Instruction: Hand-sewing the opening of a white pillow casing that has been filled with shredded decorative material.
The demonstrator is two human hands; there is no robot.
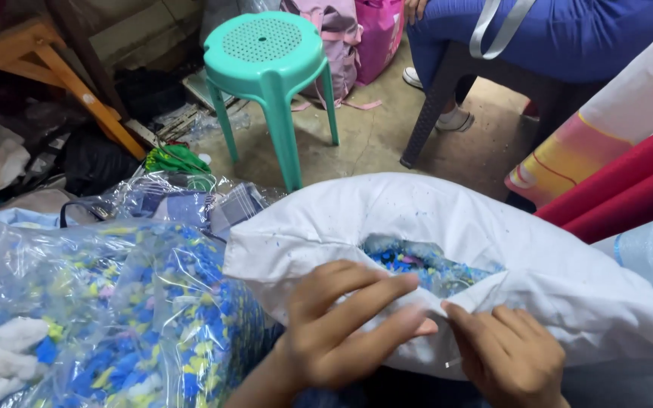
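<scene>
Over a concrete floor (376,140) by a green stool (270,57), both hands' fingers (387,298) pinch the white pillowcase (553,264).

Left hand (341,321) and right hand (512,355) pinch close together, fingers curled.

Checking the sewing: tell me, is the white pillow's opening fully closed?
No, the white pillow gapes, showing blue stuffing above both hands.
</scene>
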